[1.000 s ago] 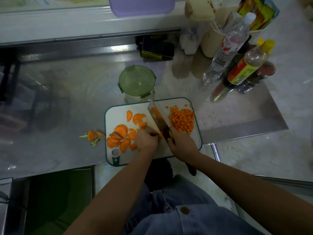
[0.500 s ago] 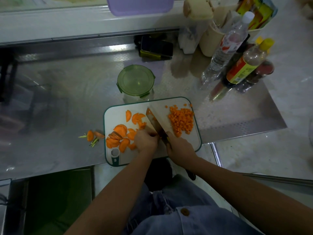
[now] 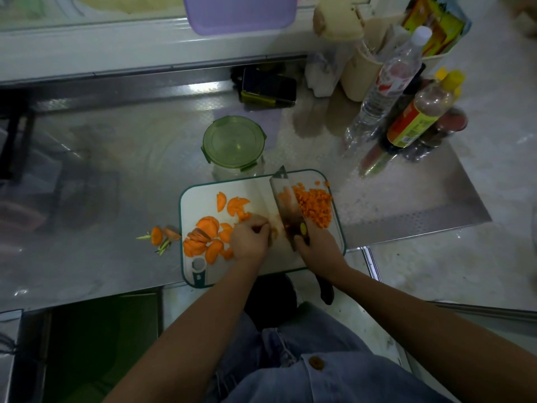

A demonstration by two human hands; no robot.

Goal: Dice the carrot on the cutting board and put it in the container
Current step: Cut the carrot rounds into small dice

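Denim (image 3: 305, 373) fills the near edge, and two bare forearms reach from it to a white plastic cutting board (image 3: 261, 189) with a dark green rim and rounded corners, lying at the front of a brushed steel counter (image 3: 116, 158). The left hand (image 3: 250, 238) sits knuckles-up mid-board, fingers curled over what looks like a small carrot piece (image 3: 273, 232), mostly hidden. Just right of it, the right hand (image 3: 316, 245) wraps the black handle of a cleaver (image 3: 286, 205), whose broad flat blade stands tilted, tip pointing away. Thin half-round carrot slices (image 3: 206, 234) lie heaped left of the left hand, touching it. A pile of diced carrot (image 3: 315, 206) sits right of the blade. Carrot-top trimmings (image 3: 159, 235) lie off the board's left edge. Beyond the board stands the round clear container (image 3: 234, 144), its green clip lid on. Farther back are a dark phone (image 3: 268, 85) and plastic bottles (image 3: 386, 85).
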